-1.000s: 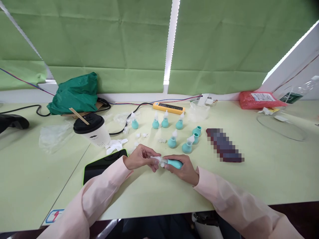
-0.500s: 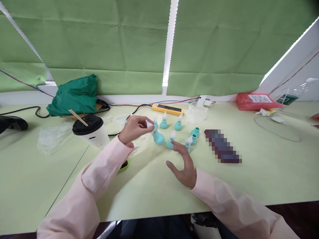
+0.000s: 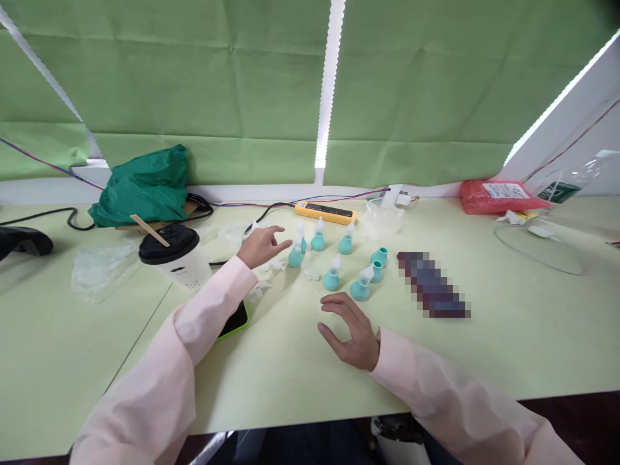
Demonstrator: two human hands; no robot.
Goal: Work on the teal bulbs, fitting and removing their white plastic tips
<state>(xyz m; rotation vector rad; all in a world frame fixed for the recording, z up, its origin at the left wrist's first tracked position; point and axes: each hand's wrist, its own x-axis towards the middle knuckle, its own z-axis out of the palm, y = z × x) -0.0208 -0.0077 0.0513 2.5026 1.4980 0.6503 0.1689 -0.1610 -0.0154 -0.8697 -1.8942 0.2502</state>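
Observation:
Small teal squeeze bulbs stand about the middle of the table, several with clear pointed nozzles on top. My left hand point(image 3: 264, 245) is open, its thumb and index finger apart, just left of a nozzle-topped bulb point(image 3: 295, 256) that stands upright. Lower right, my right hand point(image 3: 352, 332) hovers empty with curved, spread fingers, nearest to a bulb with a tilted nozzle point(image 3: 360, 289). Another capped bulb point(image 3: 331, 278) stands beyond those fingers. Two bulbs without nozzles, one an open-necked teal bulb point(image 3: 379, 256), sit to the right. Small clear plastic pieces point(image 3: 310, 275) lie among them.
A white paper cup point(image 3: 186, 271) with a black lid and wooden stick stands left, before a green bag point(image 3: 145, 187). A yellow power strip point(image 3: 325, 212) lies behind the bulbs. A green-edged phone point(image 3: 236, 321) is partly under my left arm. At right lie a pixelated object point(image 3: 433, 285) and red package point(image 3: 501, 197).
My left hand has set down the teal bulb it held by its nozzle, let go and moved slightly left. My right hand has drawn back a little from the bulbs.

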